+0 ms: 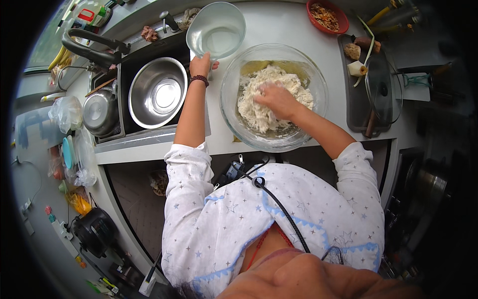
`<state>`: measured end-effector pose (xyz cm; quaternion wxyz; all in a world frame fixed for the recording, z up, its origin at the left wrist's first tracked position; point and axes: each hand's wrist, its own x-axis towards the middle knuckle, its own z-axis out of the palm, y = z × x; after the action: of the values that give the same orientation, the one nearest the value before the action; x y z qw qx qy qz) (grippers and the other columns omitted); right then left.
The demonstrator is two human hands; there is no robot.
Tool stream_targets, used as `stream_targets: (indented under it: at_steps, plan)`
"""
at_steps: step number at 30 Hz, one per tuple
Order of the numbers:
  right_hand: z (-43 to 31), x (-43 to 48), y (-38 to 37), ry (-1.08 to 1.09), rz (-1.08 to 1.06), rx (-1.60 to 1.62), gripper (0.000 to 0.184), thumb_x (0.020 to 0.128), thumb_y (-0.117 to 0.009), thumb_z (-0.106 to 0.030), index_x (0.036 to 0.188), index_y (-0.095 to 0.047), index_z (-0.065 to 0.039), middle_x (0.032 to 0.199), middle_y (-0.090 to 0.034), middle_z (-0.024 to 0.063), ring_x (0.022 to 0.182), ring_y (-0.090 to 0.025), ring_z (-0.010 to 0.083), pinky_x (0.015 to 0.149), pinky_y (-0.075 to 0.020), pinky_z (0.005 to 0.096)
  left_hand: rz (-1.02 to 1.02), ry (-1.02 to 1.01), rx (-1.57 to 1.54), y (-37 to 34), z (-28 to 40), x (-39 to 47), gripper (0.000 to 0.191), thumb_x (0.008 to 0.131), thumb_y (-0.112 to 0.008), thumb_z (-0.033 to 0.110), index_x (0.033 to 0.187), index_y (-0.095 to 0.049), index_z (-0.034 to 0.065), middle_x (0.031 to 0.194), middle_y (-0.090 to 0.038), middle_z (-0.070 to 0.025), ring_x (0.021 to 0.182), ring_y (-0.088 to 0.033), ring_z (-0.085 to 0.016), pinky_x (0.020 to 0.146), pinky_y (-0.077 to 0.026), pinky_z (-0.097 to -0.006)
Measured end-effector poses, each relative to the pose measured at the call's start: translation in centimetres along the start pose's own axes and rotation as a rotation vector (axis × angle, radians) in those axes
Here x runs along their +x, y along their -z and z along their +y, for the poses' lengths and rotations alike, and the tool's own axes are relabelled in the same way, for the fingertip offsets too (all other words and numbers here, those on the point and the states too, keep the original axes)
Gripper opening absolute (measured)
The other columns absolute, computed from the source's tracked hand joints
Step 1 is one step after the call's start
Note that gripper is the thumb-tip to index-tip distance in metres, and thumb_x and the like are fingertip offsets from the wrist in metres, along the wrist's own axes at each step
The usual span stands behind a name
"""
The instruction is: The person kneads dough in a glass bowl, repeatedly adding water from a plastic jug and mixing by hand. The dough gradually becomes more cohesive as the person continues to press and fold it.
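Note:
A large clear glass bowl [228,108] stands on the white countertop, holding a shaggy, lumpy mass of floury dough [257,112]. My right hand [278,100] is down in the bowl with its fingers in the dough; its fingertips are blurred and partly coated, so whether they close on any of it is unclear. To the left of that bowl, my left hand [202,67] grips the handle of a translucent jug [220,28] with some clear liquid in it. The jug is beside the glass bowl's upper left.
A steel basin [140,93] sits in the sink at left, under a black faucet [89,37]. At top right is a red bowl [315,22] of dry bits. A dark cutting board [354,108] carries vegetable pieces [357,68] and a glass lid [384,101].

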<state>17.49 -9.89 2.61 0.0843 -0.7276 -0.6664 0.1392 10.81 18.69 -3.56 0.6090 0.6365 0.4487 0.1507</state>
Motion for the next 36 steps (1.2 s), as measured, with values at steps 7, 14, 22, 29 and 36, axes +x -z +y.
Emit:
stream_targets:
  at_steps: [7, 14, 22, 29, 36]
  plan:
    - [3.0, 2.6, 0.4, -0.287, 0.251, -0.015, 0.047, 0.066, -0.067, 0.0, 0.11, -0.059, -0.015, 0.119, -0.054, 0.0166, 0.112, -0.05, 0.0364, 0.095, -0.0417, 0.0473, 0.223, -0.01, -0.187, 2.1, -0.2, -1.5, 0.017, 0.076, -0.055, 0.009, 0.071, -0.057, -0.0079, 0.06, -0.057, -0.0103, 0.048, -0.055, -0.019, 0.045, -0.045, -0.0304]
    - [2.8, 2.8, 0.3, -0.314, 0.159, 0.009, 0.053, 0.068, -0.066, 0.0, 0.117, -0.055, -0.015, 0.125, -0.05, 0.0169, 0.116, -0.048, 0.0343, 0.096, -0.0419, 0.0453, 0.239, -0.129, -0.199, 7.3, 3.4, -8.1, 0.019, 0.083, -0.054, 0.011, 0.083, -0.06, -0.0066, 0.059, -0.056, -0.0076, 0.045, -0.05, -0.013, 0.041, -0.041, -0.0267]
    - [2.9, 2.3, 0.5, -0.284, -0.072, -0.049, 0.061, 0.073, -0.064, -0.001, 0.13, -0.046, -0.015, 0.136, -0.042, 0.0175, 0.125, -0.042, 0.0341, 0.103, -0.0385, 0.0442, 0.251, -0.275, 0.014, 12.5, 7.3, -16.1, 0.024, 0.088, -0.054, 0.02, 0.088, -0.063, -0.0033, 0.055, -0.056, -0.0029, 0.047, -0.051, -0.009, 0.042, -0.042, -0.0243]
    - [2.3, 1.2, 0.3, -0.255, -0.07, -0.096, 0.065, 0.074, -0.063, -0.002, 0.134, -0.043, -0.015, 0.14, -0.039, 0.0186, 0.129, -0.038, 0.0358, 0.107, -0.031, 0.0494, 0.249, -0.289, 0.197, 12.2, 9.9, -22.1, 0.026, 0.092, -0.052, 0.022, 0.092, -0.062, -0.0016, 0.055, -0.056, -0.0031, 0.045, -0.05, -0.008, 0.043, -0.04, -0.023]
    - [2.5, 1.4, 0.2, -0.241, -0.084, -0.068, 0.065, 0.076, -0.058, 0.002, 0.136, -0.041, -0.015, 0.14, -0.038, 0.0205, 0.128, -0.039, 0.0371, 0.106, -0.0316, 0.0501, 0.266, -0.405, 0.243, 11.2, 10.2, -24.8, 0.025, 0.094, -0.05, 0.019, 0.099, -0.062, -0.0022, 0.055, -0.057, -0.0037, 0.049, -0.053, -0.009, 0.048, -0.042, -0.0236]
